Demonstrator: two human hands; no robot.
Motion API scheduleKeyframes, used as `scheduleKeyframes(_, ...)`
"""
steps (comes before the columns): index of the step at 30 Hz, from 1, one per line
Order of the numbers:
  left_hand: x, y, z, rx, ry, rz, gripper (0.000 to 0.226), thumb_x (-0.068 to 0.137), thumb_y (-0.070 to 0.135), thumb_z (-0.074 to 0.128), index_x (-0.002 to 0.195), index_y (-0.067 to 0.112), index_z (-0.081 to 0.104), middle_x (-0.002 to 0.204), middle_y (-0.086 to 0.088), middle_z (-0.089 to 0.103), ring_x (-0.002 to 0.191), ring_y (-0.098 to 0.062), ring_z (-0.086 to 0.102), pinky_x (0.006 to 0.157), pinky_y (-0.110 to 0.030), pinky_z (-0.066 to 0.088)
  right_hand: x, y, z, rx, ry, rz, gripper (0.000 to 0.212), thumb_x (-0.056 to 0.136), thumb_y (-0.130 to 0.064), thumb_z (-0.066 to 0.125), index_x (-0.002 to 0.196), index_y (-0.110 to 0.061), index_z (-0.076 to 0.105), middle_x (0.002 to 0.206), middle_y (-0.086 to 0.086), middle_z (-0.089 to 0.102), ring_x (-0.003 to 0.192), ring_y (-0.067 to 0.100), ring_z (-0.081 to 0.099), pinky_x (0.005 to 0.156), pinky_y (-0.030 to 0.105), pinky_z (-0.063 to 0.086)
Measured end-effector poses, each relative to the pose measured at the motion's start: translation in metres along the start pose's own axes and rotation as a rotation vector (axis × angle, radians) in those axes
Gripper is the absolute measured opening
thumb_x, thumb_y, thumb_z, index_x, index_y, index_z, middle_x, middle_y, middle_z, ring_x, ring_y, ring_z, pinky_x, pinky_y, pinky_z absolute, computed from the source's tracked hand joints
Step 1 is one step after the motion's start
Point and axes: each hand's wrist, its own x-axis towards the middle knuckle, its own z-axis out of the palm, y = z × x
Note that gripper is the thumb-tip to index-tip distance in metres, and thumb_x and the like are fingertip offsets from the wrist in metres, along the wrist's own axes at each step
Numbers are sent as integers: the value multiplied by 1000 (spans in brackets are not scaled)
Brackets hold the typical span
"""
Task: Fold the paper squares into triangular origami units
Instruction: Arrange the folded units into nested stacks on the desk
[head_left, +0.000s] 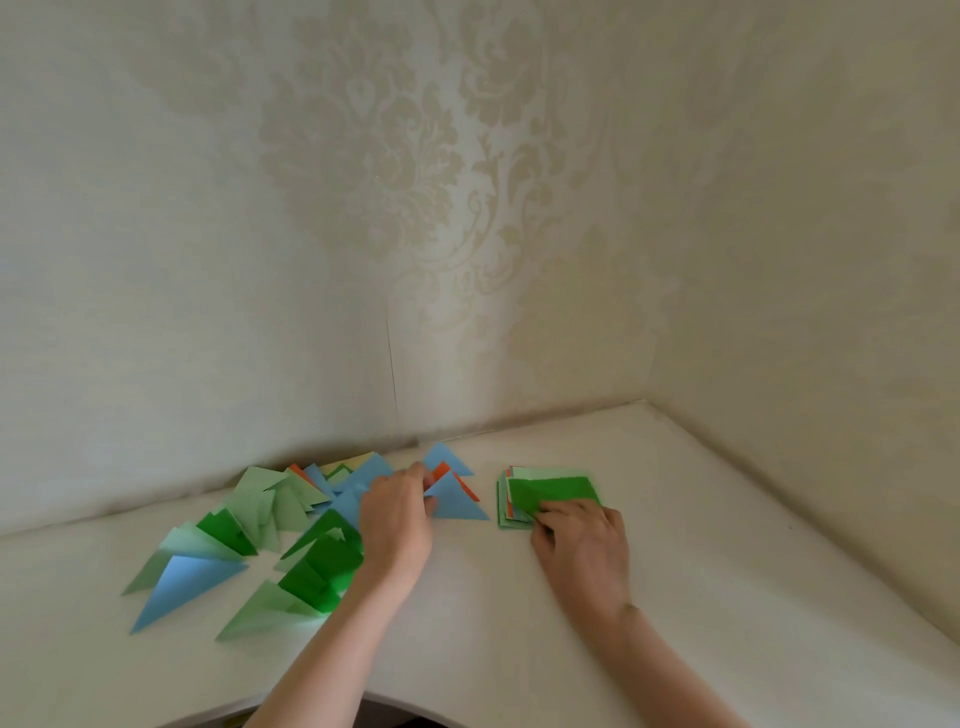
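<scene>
Stack of unfolded coloured paper squares (514, 499) remains; right hand (584, 545) fingers its dark green top sheet (558, 491). Many folded paper triangles (249, 525) done; left hand (397, 519) pinches blue triangle (457, 501).

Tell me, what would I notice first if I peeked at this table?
The heap of folded green, blue and orange paper triangles spread over the left of the white table. Just right of it, the left hand pinches a blue paper triangle, and the right hand rests on the dark green top sheet of a small stack of squares.
</scene>
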Motion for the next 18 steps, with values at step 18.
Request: scheduleKeyframes(18, -47, 10, -6, -141, 3, 252, 17, 91, 7, 57, 105, 8, 66, 112, -7, 60, 107, -24, 53, 90, -28, 43, -20, 4, -56, 152, 271, -183, 8, 81, -19, 72, 74, -16, 73, 85, -6, 68, 76, 22, 57, 64, 34, 47)
